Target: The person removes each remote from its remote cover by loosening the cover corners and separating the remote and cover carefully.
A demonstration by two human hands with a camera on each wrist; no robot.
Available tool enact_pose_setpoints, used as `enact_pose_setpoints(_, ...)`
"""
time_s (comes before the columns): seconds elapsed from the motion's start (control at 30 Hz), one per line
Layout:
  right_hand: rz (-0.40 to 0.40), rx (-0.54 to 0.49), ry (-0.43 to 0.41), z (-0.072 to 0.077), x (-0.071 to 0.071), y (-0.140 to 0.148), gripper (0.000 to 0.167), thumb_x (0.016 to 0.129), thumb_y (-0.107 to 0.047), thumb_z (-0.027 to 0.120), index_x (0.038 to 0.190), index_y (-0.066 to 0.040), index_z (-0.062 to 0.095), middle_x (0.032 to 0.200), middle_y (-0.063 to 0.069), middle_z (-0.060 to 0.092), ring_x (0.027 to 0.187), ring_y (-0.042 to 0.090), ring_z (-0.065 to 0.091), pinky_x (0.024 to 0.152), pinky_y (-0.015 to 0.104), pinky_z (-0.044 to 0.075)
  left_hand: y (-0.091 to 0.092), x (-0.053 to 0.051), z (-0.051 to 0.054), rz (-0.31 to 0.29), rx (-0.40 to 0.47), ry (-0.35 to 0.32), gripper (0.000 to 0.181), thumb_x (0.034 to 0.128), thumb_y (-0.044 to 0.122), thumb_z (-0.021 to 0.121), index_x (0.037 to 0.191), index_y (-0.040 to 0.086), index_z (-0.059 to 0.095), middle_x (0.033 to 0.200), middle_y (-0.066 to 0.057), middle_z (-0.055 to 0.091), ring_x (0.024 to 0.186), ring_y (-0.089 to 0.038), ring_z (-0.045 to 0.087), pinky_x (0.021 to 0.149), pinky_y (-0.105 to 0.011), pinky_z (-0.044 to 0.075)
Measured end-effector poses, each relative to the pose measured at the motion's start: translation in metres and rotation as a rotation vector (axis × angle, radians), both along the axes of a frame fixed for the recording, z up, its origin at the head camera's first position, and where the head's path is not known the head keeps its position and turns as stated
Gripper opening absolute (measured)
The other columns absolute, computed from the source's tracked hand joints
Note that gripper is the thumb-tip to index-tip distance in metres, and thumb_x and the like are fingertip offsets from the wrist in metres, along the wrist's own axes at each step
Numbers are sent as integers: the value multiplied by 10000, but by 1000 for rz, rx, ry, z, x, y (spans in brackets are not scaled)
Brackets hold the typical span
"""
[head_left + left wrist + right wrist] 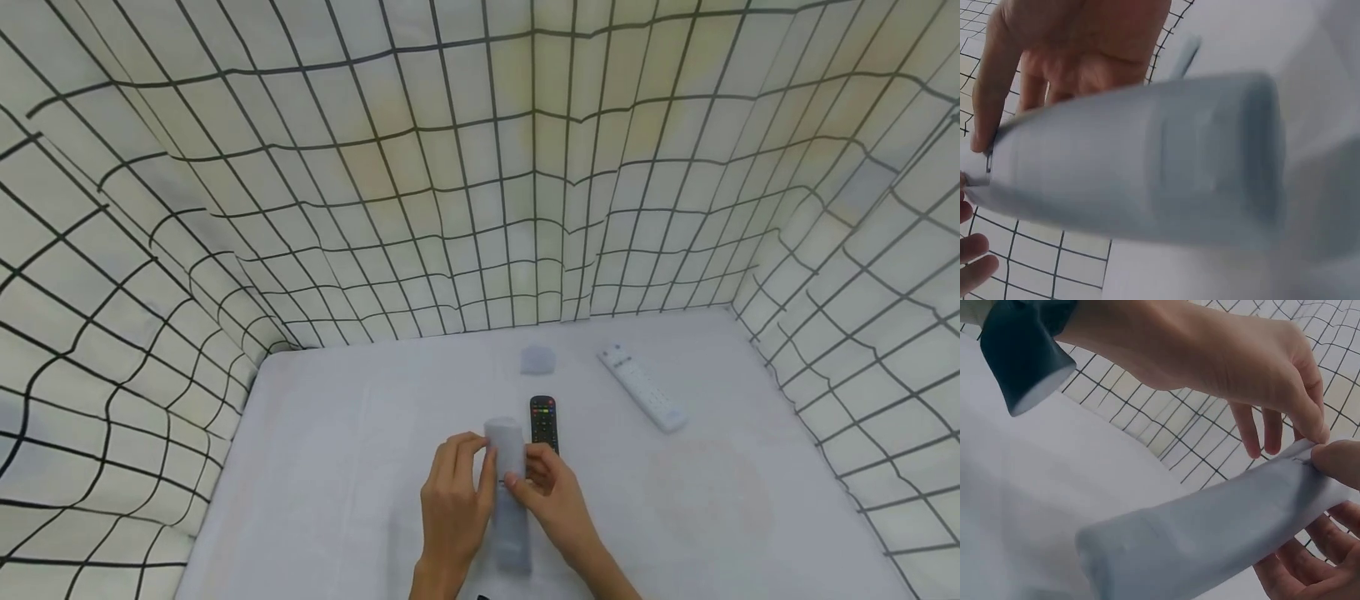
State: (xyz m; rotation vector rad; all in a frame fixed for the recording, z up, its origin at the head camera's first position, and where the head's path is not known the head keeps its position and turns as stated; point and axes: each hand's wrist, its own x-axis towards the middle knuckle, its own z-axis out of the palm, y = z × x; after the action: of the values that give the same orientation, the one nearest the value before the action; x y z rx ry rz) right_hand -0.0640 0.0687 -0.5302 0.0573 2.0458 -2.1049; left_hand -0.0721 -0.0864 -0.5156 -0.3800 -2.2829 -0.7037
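Both hands hold a long pale grey-blue sleeve-like object [512, 533] upright near the table's front middle. The left hand [453, 500] pinches its left edge near the upper part. From the other side the right hand [555, 504] grips it, thumb on the front and fingers behind. In the left wrist view the object [1116, 162] is blurred, its wide end toward the camera. In the right wrist view the left hand [1260, 369] and the right hand [1329, 550] meet at the far end of the object [1210, 531]. What lies inside it cannot be told.
A black remote [543, 421] lies just beyond the right hand, partly hidden by it. To its right rests a white remote [643, 387], and a small pale bluish item [537, 360] lies farther back. White cloth covers the table [315, 467]; grid-patterned curtains [465, 192] surround it.
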Motion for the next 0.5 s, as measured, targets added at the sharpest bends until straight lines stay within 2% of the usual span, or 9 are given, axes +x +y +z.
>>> enact_pose_setpoints(0.2, 5, -4, 41, -1, 2, 1, 430, 935, -163, 789, 1286, -32, 578, 1270, 216, 713, 1105, 208, 739, 911, 253, 592, -3, -8, -5, -33, -21, 34, 65, 889, 43, 742, 931, 29, 694, 1037, -67, 705, 863, -193, 702, 664, -281, 594)
enact_pose_setpoints(0.33, 6, 2, 49, -2, 4, 2, 412, 928, -140, 792, 1262, -26, 579, 1241, 223, 720, 1076, 166, 739, 902, 255, 594, -5, -11, -6, -28, -44, 44, 47, 891, 43, 688, 927, 24, 666, 1070, -83, 727, 848, -205, 726, 646, -287, 598)
enact_pose_setpoints(0.5, 16, 20, 67, -1, 5, 5, 387, 930, -140, 793, 1234, -26, 583, 1188, 222, 735, 1015, 125, 740, 875, 260, 602, -9, -15, -2, 5, -62, 42, 39, 934, 75, 639, 946, 43, 657, 904, -56, 717, 708, -163, 676, 588, -266, 554)
